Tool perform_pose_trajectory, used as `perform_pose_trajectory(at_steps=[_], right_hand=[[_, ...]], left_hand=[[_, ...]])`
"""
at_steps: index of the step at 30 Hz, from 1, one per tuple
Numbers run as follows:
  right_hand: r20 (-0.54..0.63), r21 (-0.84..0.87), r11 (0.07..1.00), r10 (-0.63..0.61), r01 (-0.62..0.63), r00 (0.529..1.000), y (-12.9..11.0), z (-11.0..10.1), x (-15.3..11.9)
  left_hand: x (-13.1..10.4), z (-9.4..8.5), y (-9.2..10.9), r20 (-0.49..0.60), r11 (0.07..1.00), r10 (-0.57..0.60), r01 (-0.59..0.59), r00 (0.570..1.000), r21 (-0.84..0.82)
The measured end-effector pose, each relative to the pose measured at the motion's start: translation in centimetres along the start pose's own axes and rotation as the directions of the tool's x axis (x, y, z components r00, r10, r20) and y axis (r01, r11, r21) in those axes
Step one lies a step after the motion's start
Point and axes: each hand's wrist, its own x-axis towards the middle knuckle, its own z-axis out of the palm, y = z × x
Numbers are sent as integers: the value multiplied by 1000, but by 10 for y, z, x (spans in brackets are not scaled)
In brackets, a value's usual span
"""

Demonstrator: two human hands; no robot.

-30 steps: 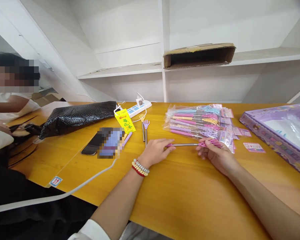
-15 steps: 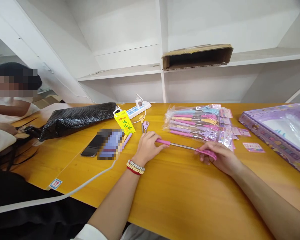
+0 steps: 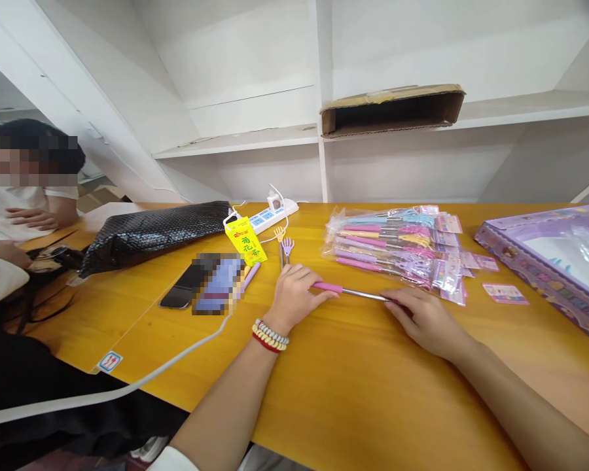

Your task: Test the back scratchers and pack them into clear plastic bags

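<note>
A pink-handled telescopic back scratcher (image 3: pixel 330 288) stretches level between my two hands, its metal rod bare in the middle. My left hand (image 3: pixel 294 297) is closed around the pink handle. My right hand (image 3: pixel 425 320) grips the far end of the rod and hides the pink claw head. Just beyond my left hand, a purple claw head (image 3: pixel 287 246) and a yellow claw head (image 3: pixel 279 233) of two more back scratchers stick up; my hand covers part of them. Several back scratchers in clear bags (image 3: pixel 385 245) lie in a pile behind my right hand.
A purple printed box (image 3: pixel 525 278) stands at right, near a small card (image 3: pixel 505 294). Left are a phone (image 3: pixel 179 288), a yellow packet (image 3: pixel 246 239), a power strip (image 3: pixel 279 210), a black bubble bag (image 3: pixel 157 232) and a cable (image 3: pixel 177 356). A person (image 3: pixel 29 203) sits far left.
My right hand has turned over the pink claw head, which showed before and is now covered. The view has shifted slightly. The other person's hand now shows on the left.
</note>
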Motion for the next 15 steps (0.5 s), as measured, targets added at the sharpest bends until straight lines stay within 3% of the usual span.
perform_pose_trajectory(at_steps=[5, 15], right_hand=[[35, -35, 999, 3, -2, 999, 2, 0, 0], [-3, -73, 997, -11, 11, 1000, -1, -1, -2]], left_hand=[[-4, 3, 4, 94, 998, 12, -6, 995, -61], [-4, -5, 12, 270, 998, 8, -23, 963, 53]])
